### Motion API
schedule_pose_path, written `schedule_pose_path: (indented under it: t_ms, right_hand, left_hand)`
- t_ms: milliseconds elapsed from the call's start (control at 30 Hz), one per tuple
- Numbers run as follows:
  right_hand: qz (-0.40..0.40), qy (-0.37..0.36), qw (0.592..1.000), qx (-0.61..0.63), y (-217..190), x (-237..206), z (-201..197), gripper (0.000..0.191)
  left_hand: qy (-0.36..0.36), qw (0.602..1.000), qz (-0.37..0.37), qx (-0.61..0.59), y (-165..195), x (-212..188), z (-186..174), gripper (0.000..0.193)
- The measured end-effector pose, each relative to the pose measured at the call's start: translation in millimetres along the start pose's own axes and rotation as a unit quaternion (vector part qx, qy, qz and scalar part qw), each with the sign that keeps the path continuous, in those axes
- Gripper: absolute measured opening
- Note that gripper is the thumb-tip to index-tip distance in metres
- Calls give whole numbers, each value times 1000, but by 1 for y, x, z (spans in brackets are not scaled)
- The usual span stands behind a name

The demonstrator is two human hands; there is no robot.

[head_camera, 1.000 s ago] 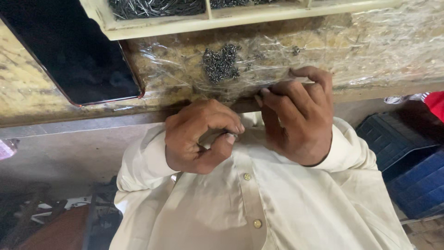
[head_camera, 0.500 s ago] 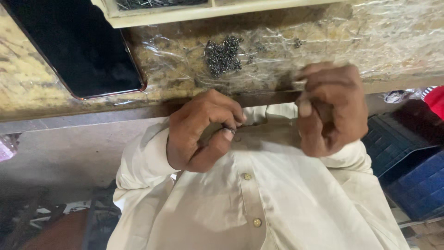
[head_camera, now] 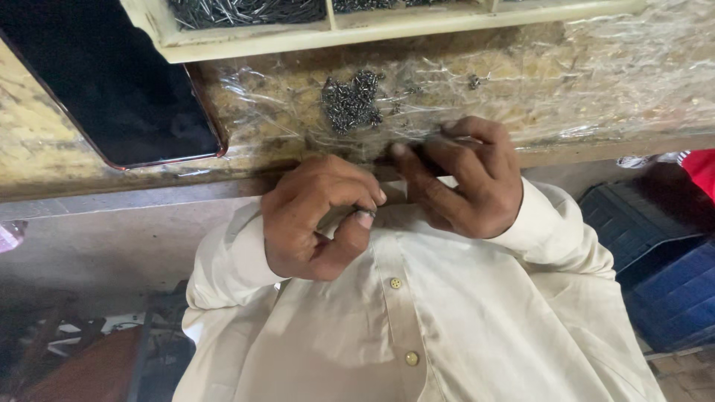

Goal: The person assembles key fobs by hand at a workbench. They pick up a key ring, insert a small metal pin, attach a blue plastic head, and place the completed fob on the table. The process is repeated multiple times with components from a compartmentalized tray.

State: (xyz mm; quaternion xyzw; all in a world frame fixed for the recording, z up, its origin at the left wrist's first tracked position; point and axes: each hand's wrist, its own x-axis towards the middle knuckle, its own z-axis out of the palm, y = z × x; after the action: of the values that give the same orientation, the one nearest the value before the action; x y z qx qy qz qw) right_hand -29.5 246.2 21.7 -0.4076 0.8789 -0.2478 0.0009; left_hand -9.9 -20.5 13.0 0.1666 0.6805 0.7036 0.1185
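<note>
The left hand (head_camera: 316, 216) pinches a small dark ring (head_camera: 364, 211) between thumb and finger, just below the table edge (head_camera: 134, 190). The right hand (head_camera: 465, 179) grips a thin dark tool (head_camera: 417, 152) beside it. Above the edge sit loose screws (head_camera: 350, 100) and a cream tray (head_camera: 357, 26) full of screws.

A dark phone (head_camera: 119, 97) lies beside a cream compartment tray (head_camera: 357, 30).

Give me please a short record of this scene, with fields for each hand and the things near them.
Left hand: curled, pinching a small dark part at the fingertips
Right hand: at the bench edge, holding a thin dark item, unclear
Nearby: pile of small screws under plastic wrap
Also: dark phone, cream tray
</note>
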Motion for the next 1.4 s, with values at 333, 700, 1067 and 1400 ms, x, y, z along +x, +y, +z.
schedule_pose_path:
  t_ms: [333, 700, 1067, 1400]
  right_hand:
    - [211, 131, 960, 127, -8, -5, -12, 26]
    - [100, 24, 995, 2, -7, 15, -20, 34]
    - [90, 115, 985, 94, -22, 57, -29, 20]
    - [228, 36, 918, 322, -34, 14, -22, 13]
  left_hand:
    - [-14, 999, -9, -39, 1, 2, -4, 19]
    - [1, 1000, 7, -4, -1, 7, 4, 20]
    - [-21, 998, -21, -61, 4, 1, 10, 14]
    - [104, 958, -90, -251, 16, -11, 28, 8]
